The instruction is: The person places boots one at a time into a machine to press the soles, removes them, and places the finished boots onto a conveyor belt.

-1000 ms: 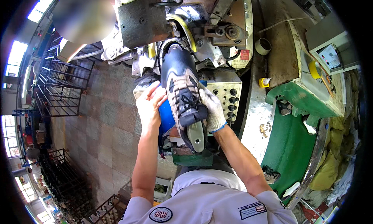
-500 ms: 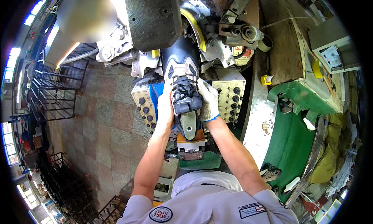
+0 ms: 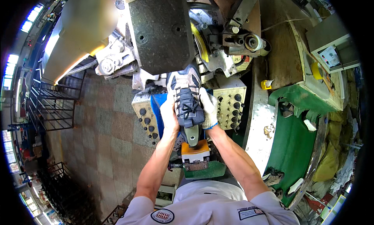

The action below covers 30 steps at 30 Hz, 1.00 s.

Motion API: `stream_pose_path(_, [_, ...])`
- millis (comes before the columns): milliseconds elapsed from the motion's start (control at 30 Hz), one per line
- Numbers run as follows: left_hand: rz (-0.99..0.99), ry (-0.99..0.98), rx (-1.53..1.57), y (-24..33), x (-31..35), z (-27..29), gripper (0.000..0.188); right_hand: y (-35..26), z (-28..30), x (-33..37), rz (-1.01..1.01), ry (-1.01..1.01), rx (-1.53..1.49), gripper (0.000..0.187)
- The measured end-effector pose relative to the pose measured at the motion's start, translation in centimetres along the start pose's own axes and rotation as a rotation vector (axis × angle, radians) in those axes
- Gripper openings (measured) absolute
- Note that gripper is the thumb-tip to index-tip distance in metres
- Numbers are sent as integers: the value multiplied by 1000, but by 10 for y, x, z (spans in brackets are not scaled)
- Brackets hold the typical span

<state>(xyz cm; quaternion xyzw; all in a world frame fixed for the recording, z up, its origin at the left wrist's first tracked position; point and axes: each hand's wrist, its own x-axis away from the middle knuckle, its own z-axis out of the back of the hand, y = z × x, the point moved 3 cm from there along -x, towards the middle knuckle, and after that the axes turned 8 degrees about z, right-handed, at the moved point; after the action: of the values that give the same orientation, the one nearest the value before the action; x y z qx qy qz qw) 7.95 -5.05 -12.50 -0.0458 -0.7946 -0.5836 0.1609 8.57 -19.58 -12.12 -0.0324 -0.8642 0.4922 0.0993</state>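
A grey and black lace-up shoe upper (image 3: 185, 86) sits on a shoe last (image 3: 192, 135), heel toward me. Its toe is hidden under the dark metal block (image 3: 161, 34) of a machine. My left hand (image 3: 169, 112) grips the upper's left side, while my right hand (image 3: 209, 108), in a white knit glove with a blue hem, grips the right side. The last's greenish heel end, with a round hole, points at an orange pad (image 3: 195, 147) on a machine bracket. Fingers of both hands are partly hidden behind the shoe.
Control panels with black knobs flank the shoe, one at left (image 3: 146, 117) and one at right (image 3: 230, 108). A green-lined trough (image 3: 290, 147) with shoes in it runs along my right, beside a wooden bench (image 3: 282, 41). Black metal racks (image 3: 58, 108) stand on the left.
The shoe's toe, visible below the dark block before, is now covered by it. Both hands keep their hold on the shoe's sides. The whole view has shifted slightly.
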Motion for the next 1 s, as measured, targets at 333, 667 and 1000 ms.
stream_pose_path(333, [-50,32,93,2,18,1,50,-20,-6,12,70,16,234,40])
stream_pose_path(667, [326,-295,-907,-158,61,121,57,-43,99,70,-61,95,197,76])
stream_pose_path(1000, [8,-193,-1646,-173,139,108,101,-79,168,155,-15,207,315,55])
